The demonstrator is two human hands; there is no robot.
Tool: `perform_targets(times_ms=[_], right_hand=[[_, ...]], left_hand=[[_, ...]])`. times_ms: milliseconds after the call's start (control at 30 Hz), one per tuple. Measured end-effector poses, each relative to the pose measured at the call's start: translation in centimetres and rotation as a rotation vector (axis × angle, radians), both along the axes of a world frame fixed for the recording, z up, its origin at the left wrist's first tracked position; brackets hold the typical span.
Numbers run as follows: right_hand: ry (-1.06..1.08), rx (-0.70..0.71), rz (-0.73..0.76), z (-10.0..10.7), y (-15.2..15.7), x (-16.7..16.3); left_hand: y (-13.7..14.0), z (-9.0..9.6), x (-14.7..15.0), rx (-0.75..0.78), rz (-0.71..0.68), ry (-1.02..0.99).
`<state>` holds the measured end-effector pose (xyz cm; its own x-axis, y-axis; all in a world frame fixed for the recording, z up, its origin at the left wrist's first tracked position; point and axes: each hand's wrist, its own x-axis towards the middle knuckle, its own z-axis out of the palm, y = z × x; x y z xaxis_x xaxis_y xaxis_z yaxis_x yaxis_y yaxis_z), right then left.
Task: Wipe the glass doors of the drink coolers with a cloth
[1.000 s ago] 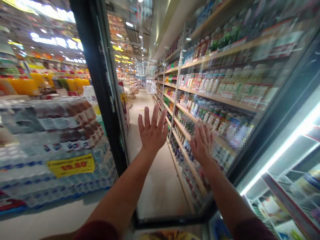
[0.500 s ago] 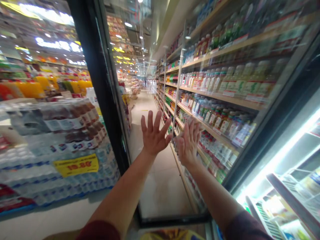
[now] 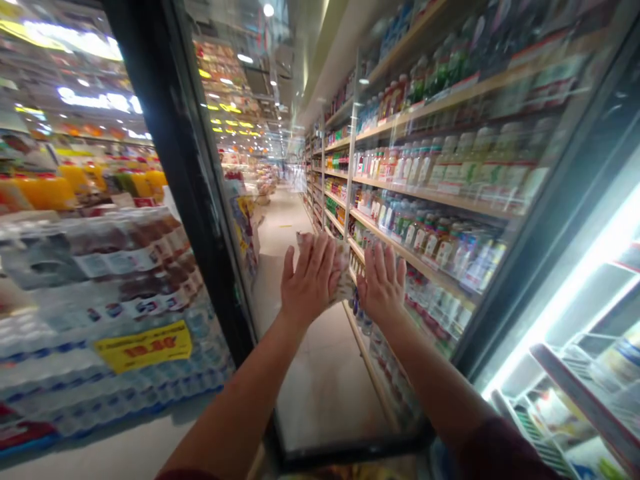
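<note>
A glass door with a dark frame stands open in front of me. My left hand holds a pale, crumpled cloth pressed to the glass with its palm and outstretched fingers. Part of the cloth shows past the fingertips and along the hand's right side; the rest is hidden under the hand. To the right, my right hand lies on the pane with fingers straight and nothing visible in it.
Through the pane, shelves of bottles line the right side of an aisle. Wrapped bottle packs with a yellow price sign are stacked at left. A lit cooler with wire racks is at right.
The cloth has passed from under my right hand to under my left hand. My left fingers were spread bare on the glass before. The view has shifted slightly.
</note>
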<state>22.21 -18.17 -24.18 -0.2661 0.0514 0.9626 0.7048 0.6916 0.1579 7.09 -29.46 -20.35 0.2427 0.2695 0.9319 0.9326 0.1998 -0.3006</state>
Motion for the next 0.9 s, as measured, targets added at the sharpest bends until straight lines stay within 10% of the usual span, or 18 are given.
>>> perform_targets(times_ms=[300,600,900], right_hand=[[-0.020,-0.044,-0.003,-0.5,0.0,-0.6],[0.020,-0.020,0.016,-0.4,0.4,-1.2],[0.049,0.035,0.117,-0.6,0.8,-0.3]], left_hand=[[-2.9,-9.8,-2.7,-0.067,0.064,-0.069],[-1.1,2.9,-4.3,0.232,0.060,-0.281],[2.2,-3.0,1.0,-0.120,-0.079,0.113]])
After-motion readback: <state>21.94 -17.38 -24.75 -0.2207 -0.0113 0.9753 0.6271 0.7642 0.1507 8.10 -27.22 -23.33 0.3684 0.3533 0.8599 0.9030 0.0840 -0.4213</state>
